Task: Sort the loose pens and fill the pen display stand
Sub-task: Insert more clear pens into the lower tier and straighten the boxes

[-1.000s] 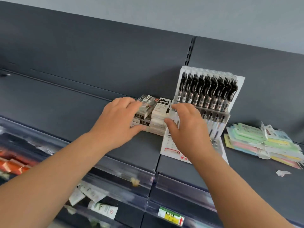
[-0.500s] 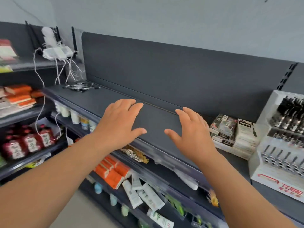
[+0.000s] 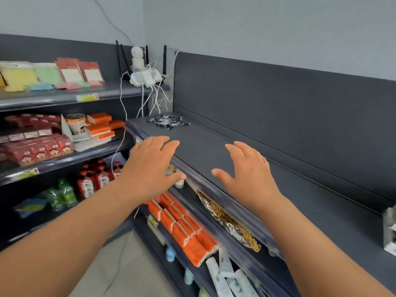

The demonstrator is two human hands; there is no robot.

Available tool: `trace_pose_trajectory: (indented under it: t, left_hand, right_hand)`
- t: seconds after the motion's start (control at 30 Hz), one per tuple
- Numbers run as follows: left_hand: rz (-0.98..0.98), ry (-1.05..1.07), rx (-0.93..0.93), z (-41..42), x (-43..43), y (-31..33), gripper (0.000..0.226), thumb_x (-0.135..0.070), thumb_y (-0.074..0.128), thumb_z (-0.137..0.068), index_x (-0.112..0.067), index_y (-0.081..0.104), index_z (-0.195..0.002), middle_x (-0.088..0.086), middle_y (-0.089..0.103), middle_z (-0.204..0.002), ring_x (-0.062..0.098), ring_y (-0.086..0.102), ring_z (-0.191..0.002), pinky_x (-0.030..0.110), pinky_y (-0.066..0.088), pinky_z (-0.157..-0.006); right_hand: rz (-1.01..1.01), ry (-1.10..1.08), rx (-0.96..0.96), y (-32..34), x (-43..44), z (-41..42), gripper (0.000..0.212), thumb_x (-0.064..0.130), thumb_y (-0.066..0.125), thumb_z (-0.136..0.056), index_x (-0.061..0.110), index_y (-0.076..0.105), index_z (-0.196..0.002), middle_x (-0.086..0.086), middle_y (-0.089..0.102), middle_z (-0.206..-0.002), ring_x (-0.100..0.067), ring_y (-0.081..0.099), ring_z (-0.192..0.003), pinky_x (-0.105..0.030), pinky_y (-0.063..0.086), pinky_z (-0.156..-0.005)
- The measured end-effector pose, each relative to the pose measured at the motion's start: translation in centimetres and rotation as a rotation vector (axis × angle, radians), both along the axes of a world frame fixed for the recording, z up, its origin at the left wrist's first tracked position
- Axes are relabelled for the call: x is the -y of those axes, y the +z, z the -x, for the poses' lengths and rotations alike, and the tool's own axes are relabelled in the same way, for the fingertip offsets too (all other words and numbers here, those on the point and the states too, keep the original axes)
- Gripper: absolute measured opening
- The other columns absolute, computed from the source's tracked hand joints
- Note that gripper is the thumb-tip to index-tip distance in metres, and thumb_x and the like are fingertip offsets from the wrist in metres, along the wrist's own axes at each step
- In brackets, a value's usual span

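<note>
With your left hand [image 3: 147,168] and right hand [image 3: 248,174] spread empty, a hasty sweep at the pens [image 3: 169,122] could roll some off the shelf [image 3: 203,146].

My left hand [image 3: 150,168] is showing bare at centre frame, and my right hand [image 3: 246,176] is showing bare just right of centre. My left forearm [image 3: 64,243] is showing uncovered from the lower left corner up to the wrist. My right forearm [image 3: 321,243] is showing uncovered likewise from the lower right. Fingernail detail is blurring out, so I am recording none.
</note>
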State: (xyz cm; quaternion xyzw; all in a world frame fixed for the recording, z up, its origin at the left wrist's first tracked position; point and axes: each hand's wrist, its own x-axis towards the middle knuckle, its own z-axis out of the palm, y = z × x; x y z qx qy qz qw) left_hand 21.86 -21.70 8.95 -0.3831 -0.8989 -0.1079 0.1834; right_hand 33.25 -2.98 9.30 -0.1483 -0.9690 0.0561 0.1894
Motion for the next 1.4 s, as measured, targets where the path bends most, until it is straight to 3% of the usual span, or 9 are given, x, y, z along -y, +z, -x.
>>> trace_pose_trajectory:
  t: [0.6, 0.9, 1.07, 1.23, 1.33, 1.4]
  left_hand:
    - [0.025, 0.154, 0.030, 24.9, -8.0, -1.5, 0.080, -0.064, 0.052, -0.082, -0.021, 0.029, -0.146, 0.004, 0.035, -0.146, 0.025, 0.029, -0.135, 0.041, 0.028, -0.110]
    - [0.076, 0.046, 0.098, 38.5, -13.2, -4.2, 0.079, -0.064, 0.049, -0.083, -0.020, 0.029, -0.146, 0.003, 0.035, -0.147, 0.024, 0.030, -0.135, 0.039, 0.028, -0.110]
    - [0.112, -0.020, 0.156, 46.8, -16.0, -5.0, 0.072, -0.060, 0.051, -0.084, -0.017, 0.038, -0.141, 0.006, 0.046, -0.136, 0.027, 0.041, -0.125, 0.039, 0.035, -0.104]
    - [0.166, -0.056, 0.262, 52.8, -18.2, -5.8, 0.057, -0.057, 0.049, -0.088, -0.014, 0.049, -0.125, 0.008, 0.050, -0.118, 0.028, 0.046, -0.114, 0.038, 0.041, -0.092]
    - [0.213, -0.081, 0.310, 55.4, -19.1, -6.5, 0.052, -0.056, 0.049, -0.088, -0.011, 0.053, -0.115, 0.009, 0.051, -0.114, 0.029, 0.049, -0.109, 0.038, 0.042, -0.087]
    - [0.255, -0.086, 0.379, 56.4, -19.6, -7.0, 0.053, -0.056, 0.049, -0.089, -0.012, 0.053, -0.118, 0.010, 0.049, -0.121, 0.030, 0.050, -0.112, 0.037, 0.042, -0.088]
  right_hand:
    - [0.146, 0.114, 0.093, -3.2, -8.1, 26.7, 0.065, 0.052, 0.044, -0.093, 0.021, 0.025, -0.147, 0.003, 0.025, -0.153, -0.018, 0.021, -0.141, -0.037, 0.018, -0.114]
    - [0.195, 0.004, 0.159, -6.0, -10.2, 37.1, 0.065, 0.053, 0.045, -0.093, 0.021, 0.027, -0.147, 0.002, 0.025, -0.153, -0.018, 0.018, -0.142, -0.035, 0.015, -0.115]
    - [0.330, -0.135, 0.198, -6.4, -10.5, 43.6, 0.063, 0.051, 0.047, -0.093, 0.017, 0.033, -0.144, -0.001, 0.035, -0.148, -0.022, 0.029, -0.135, -0.035, 0.028, -0.109]
    - [0.584, -0.314, 0.185, -7.0, -10.5, 49.8, 0.048, 0.046, 0.050, -0.093, 0.011, 0.050, -0.126, -0.007, 0.053, -0.126, -0.024, 0.052, -0.114, -0.030, 0.041, -0.090]
    - [0.731, -0.413, 0.166, -7.7, -10.5, 52.9, 0.036, 0.043, 0.052, -0.092, 0.010, 0.058, -0.104, -0.006, 0.064, -0.102, -0.025, 0.060, -0.098, -0.029, 0.047, -0.081]
    - [0.852, -0.459, 0.141, -8.2, -10.5, 54.6, 0.030, 0.038, 0.054, -0.090, 0.009, 0.057, -0.079, -0.011, 0.068, -0.081, -0.030, 0.066, -0.084, -0.038, 0.054, -0.079]
